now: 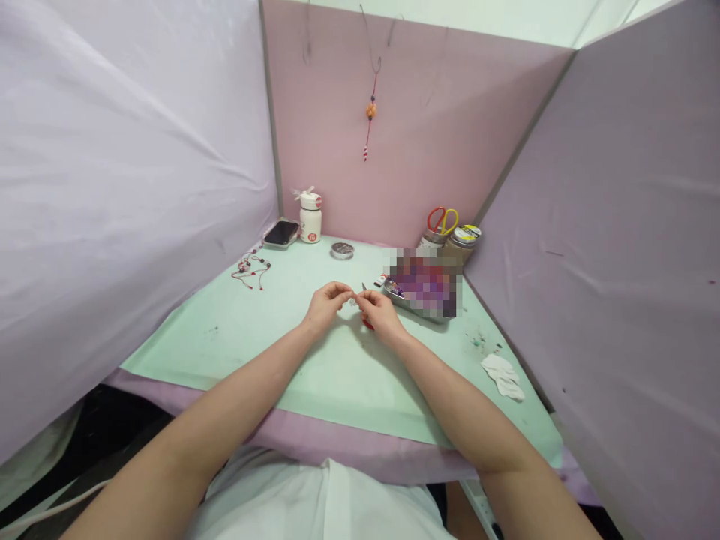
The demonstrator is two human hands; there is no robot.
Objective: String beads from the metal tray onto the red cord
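My left hand point(326, 306) and my right hand point(381, 312) meet over the middle of the table, fingertips nearly touching. Both are closed in a pinch, thumb against forefinger. What they pinch is too small to make out. A tiny pale, clear-looking bit point(353, 302) shows just under the fingertips; whether it hangs from them or lies on the table I cannot tell. Partly hidden under my right hand is a tool with a red handle point(367, 322), and a dark pointed tip sticks out beyond the fingers. A metal tray point(419, 310) stands close to my right hand, its contents mostly blurred out.
Behind are a phone point(282, 233), a white bottle point(310, 219) and a round spool-like case point(342, 250). Red beaded cords point(250, 268) lie left. Scissors point(443, 220) and a jar point(463, 246) stand at the back right; a crumpled white cloth point(503, 376) lies right. A beaded pendant point(370, 111) hangs above.
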